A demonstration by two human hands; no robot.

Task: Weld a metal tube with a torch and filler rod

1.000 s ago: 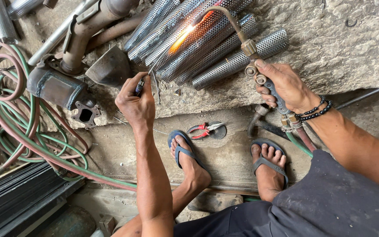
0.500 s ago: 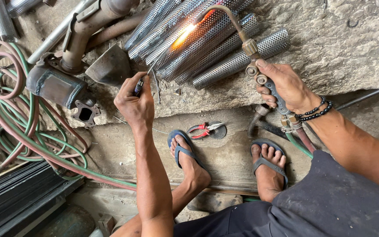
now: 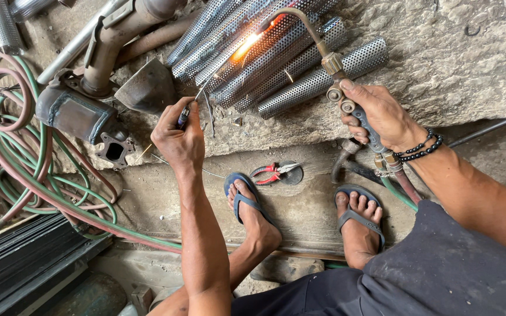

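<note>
concrete ledge; perforated tubes; floor; pliers; hoses

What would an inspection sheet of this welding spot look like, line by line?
Surface: rough concrete ledge with a lower step beneath it.
Job's things: perforated metal tubes lying side by side, one glowing orange at the flame; gas torch; thin filler rod.
Clutter: red-handled pliers on the step; exhaust pipe parts to the left.
Hands: right hand grips the torch; left hand pinches the rod in its fingers.
Cables: green and red hoses coiled at left.
Surroundings: feet in blue sandals; dark metal bars at lower left.
</note>
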